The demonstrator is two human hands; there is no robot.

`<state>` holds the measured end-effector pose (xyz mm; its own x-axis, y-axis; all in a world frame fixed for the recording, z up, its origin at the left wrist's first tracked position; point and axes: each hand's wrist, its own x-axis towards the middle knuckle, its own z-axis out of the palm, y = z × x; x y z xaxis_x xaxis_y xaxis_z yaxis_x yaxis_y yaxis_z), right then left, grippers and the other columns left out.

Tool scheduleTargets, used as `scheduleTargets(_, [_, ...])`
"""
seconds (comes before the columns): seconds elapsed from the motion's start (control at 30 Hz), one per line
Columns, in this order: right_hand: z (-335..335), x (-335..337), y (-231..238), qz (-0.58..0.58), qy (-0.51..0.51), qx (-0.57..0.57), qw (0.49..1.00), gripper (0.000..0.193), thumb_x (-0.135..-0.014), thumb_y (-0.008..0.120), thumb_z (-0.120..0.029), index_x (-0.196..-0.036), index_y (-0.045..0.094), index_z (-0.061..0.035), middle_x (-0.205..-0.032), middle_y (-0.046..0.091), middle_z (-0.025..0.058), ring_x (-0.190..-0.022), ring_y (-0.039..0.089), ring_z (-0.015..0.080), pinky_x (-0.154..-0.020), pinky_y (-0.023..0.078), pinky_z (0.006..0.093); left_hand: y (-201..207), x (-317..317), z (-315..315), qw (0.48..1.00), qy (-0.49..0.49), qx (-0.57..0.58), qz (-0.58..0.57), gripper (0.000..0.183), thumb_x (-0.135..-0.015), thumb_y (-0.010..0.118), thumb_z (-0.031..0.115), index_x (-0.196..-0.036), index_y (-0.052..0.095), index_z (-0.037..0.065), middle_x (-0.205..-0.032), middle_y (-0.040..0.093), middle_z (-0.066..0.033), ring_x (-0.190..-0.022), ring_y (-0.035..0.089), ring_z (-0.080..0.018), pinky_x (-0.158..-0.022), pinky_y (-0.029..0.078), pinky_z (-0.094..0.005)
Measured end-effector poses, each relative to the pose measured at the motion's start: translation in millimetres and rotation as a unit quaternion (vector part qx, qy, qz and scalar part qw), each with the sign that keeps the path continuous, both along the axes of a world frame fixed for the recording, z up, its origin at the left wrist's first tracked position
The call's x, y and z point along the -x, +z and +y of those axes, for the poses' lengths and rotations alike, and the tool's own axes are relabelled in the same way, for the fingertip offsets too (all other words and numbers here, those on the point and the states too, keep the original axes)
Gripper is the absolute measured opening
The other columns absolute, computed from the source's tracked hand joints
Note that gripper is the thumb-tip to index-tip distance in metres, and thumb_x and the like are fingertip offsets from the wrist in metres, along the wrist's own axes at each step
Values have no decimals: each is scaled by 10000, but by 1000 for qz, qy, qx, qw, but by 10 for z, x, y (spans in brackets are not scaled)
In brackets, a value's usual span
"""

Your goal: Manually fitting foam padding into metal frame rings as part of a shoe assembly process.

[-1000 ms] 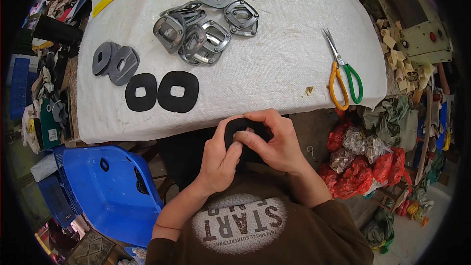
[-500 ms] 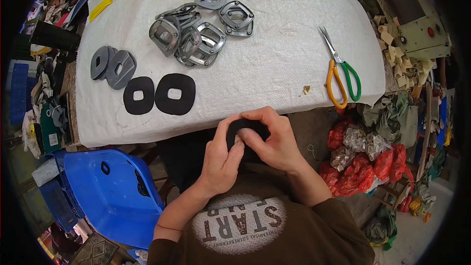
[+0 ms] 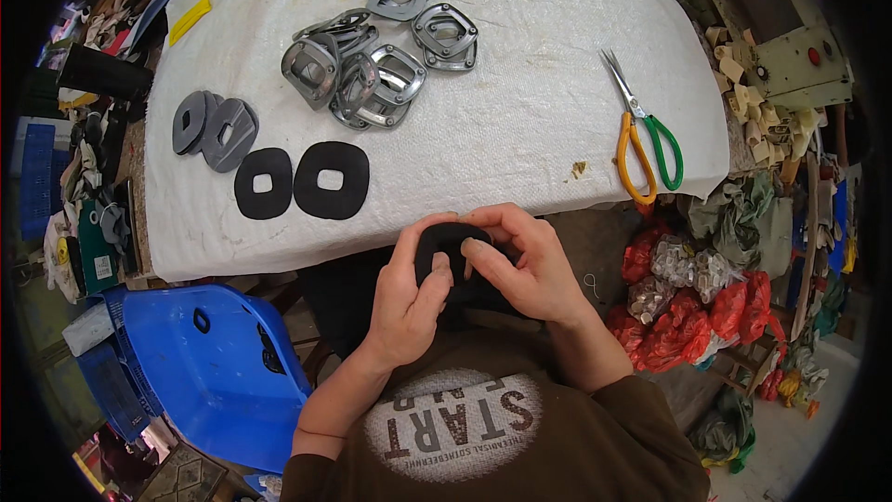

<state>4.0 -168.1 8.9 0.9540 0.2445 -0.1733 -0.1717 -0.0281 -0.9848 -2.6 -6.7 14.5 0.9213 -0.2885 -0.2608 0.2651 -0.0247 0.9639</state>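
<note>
Just off the table's front edge, a black rounded pad (image 3: 437, 238) is held between my two hands. My left hand (image 3: 405, 302) grips its left side, thumb on the face and fingers behind. My right hand (image 3: 522, 265) holds the other side, its thumb by the middle of the pad. Part of the pad is hidden by my fingers. Two flat black pads with a central hole, a left one (image 3: 249, 184) and a right one (image 3: 349, 181), lie side by side on the table. Grey pads (image 3: 243, 135) overlap farther left. Several shiny metal frames (image 3: 406, 74) are heaped toward the back.
White woven sheeting covers the table (image 3: 520, 112). Scissors (image 3: 641, 135) with orange and green handles lie at the right, a yellow strip (image 3: 190, 20) at the far left. A blue tub (image 3: 195, 381) stands at lower left. Red plastic bags (image 3: 669, 339) sit at the right below the table.
My hands have spread slightly apart around the black pad, and more of its face shows. My left hand has shifted a little to the left. The things on the table stay put.
</note>
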Motion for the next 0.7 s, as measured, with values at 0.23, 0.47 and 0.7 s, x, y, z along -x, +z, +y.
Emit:
scheduleTargets(0.23, [31, 23, 2, -9, -44, 1, 999, 209, -826, 554, 16, -1026, 507, 55, -820, 623, 80, -677, 577, 82, -585, 464, 205, -164, -18, 18, 994, 14, -42, -103, 314, -864, 453, 80, -1165, 446, -8, -749, 570, -74, -611, 515, -103, -571, 421, -241])
scheduleTargets(0.47, [68, 32, -3, -68, -43, 42, 996, 200, -816, 571, 15, -1004, 516, 56, -758, 627, 80, -643, 579, 75, -554, 463, 204, -51, -121, 29, 964, 4, -166, -209, 221, -856, 496, 66, -1061, 507, -14, -711, 596, -126, -608, 608, -210, -559, 457, -290])
scheduleTargets(0.7, [88, 66, -10, -75, -34, 68, 994, 195, -811, 582, 9, -992, 527, 55, -714, 625, 79, -605, 590, 88, -528, 461, 207, -115, -77, 39, 928, 41, -225, -293, 192, -806, 552, 17, -994, 537, -19, -665, 594, -143, -585, 617, -286, -536, 473, -336])
